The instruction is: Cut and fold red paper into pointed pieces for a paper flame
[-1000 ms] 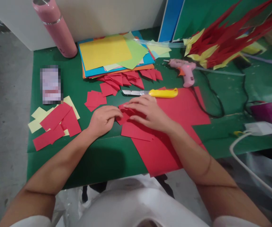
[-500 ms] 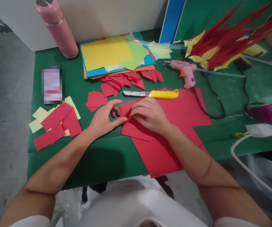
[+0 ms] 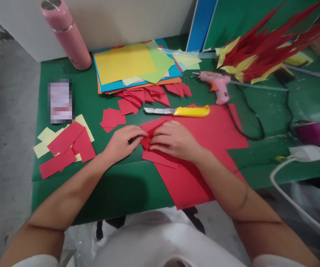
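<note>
Both hands meet at the middle of the green table (image 3: 115, 189) over a small red paper piece (image 3: 149, 131). My left hand (image 3: 122, 142) curls its fingers onto the piece's left edge. My right hand (image 3: 173, 140) presses down on it from the right with fingers together. The piece lies on the left corner of a large red sheet (image 3: 204, 155), over another red strip (image 3: 156, 155). A yellow-handled utility knife (image 3: 190, 110) lies just beyond my hands, its blade out to the left.
Folded red pieces (image 3: 149, 94) lie before a stack of coloured paper (image 3: 132, 65). Red and yellow strips (image 3: 67, 142) sit at the left, with a pink bottle (image 3: 65, 33) behind. A pink glue gun (image 3: 217, 83), cables and a red-and-yellow paper flame shape (image 3: 260, 52) fill the right.
My left hand, spread open half a second ago, has curled back onto the paper piece. My right hand has shifted slightly and stays pressed on the piece.
</note>
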Demonstrator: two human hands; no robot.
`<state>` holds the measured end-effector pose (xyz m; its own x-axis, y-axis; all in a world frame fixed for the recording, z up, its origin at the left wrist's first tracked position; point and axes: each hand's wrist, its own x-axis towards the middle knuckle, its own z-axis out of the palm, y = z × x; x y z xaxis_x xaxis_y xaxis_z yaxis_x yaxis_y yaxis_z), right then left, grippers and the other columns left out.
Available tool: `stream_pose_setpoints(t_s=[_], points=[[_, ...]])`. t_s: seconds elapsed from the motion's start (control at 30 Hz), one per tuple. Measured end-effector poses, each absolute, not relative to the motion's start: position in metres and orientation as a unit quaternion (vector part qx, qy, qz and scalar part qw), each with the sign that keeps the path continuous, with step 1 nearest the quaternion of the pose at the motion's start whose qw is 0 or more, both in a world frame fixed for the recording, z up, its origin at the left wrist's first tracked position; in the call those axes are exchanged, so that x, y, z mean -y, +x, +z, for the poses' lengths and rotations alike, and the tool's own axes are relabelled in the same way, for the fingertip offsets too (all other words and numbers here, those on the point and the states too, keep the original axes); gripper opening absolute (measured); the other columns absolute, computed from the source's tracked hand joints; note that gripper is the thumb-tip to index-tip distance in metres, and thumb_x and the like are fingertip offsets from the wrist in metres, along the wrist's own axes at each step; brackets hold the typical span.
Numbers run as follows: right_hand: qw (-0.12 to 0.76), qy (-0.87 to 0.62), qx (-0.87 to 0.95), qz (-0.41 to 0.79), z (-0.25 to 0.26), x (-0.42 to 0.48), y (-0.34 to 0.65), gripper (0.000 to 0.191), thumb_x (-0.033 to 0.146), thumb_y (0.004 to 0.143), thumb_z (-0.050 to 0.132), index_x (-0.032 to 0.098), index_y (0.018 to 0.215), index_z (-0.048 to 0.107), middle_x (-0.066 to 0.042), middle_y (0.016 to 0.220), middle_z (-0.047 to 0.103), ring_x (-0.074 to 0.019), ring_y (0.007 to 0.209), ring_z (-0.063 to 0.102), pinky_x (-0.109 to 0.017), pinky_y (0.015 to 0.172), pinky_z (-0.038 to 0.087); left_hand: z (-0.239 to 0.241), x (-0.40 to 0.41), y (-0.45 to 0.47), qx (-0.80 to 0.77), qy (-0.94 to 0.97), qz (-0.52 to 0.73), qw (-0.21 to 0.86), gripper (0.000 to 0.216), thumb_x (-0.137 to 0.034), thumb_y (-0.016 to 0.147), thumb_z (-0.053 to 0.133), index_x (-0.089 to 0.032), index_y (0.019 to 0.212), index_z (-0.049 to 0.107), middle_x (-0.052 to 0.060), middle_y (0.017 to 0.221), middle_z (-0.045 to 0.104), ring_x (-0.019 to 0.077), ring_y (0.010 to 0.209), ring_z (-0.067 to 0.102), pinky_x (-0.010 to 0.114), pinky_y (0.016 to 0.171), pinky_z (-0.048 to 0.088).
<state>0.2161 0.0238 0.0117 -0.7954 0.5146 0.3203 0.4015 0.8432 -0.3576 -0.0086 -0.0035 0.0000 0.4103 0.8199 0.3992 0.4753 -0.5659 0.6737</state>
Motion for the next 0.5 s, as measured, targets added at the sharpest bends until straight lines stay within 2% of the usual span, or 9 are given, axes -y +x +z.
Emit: stream_pose_setpoints(t_s=[0.23,0.5], points=[[0.205,-0.298,0.888,0.284,0.0122,-0.0173,0.2126,0.018,0.030,0.095,0.057,0.019,0.092,0.072,-0.006,0.088,0.071,-0.0189,0.082,0.065,-0.031,0.069,0.048,-0.0007,0.0042,-0.0084,-0.392,0.810,0.366,0.237,0.017,-0.012,0.091,0.058,-0.019,0.097,0.073,0.005,0.096,0.076,0.0140,0.088,0.071,0.026,0.080,0.056],[0.204,-0.345,0.876,0.268,0.0102,-0.0141,0.2075,0.024,0.034,0.096,0.057,0.018,0.082,0.069,-0.005,0.077,0.068,-0.0177,0.074,0.061,-0.029,0.064,0.042,-0.0014,0.0044,-0.0082,-0.387,0.817,0.366,0.219,0.018,-0.009,0.089,0.059,-0.018,0.094,0.073,0.005,0.094,0.074,0.0128,0.084,0.070,0.023,0.076,0.055]])
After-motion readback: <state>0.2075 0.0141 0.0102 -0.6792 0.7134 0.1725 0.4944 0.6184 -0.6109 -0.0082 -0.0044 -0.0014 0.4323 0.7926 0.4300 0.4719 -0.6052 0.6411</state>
